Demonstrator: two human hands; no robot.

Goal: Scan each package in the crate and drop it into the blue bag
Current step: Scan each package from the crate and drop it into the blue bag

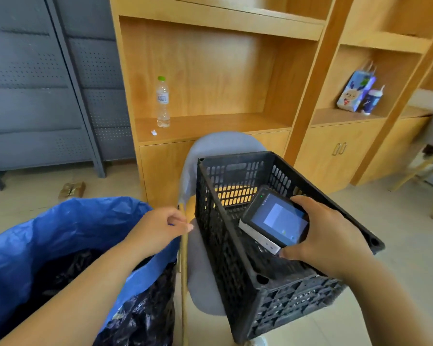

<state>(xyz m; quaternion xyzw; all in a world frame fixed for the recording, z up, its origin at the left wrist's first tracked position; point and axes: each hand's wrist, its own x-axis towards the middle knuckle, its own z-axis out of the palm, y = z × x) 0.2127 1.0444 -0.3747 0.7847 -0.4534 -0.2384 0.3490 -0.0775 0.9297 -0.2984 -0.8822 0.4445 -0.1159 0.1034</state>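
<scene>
A black plastic crate [235,270] stands on a grey chair [200,278]. My right hand [328,236] holds a black handheld scanner [278,218] over the crate's inside, its screen lit and facing up. A white edge [260,238] shows just under the scanner; I cannot tell whether it is a package or part of the device. The open blue bag [60,228] sits at lower left with dark wrapped packages [68,270] inside. My left hand [160,228] is at the bag's right rim with curled fingers pinching blue plastic.
A thin wooden pole [184,265] stands between the bag and the chair. Wooden shelving [210,126] behind holds a water bottle [163,102] and a gift bag [355,91]. A grey metal rack [48,96] is at left, and a small brown parcel [71,189] lies on the floor.
</scene>
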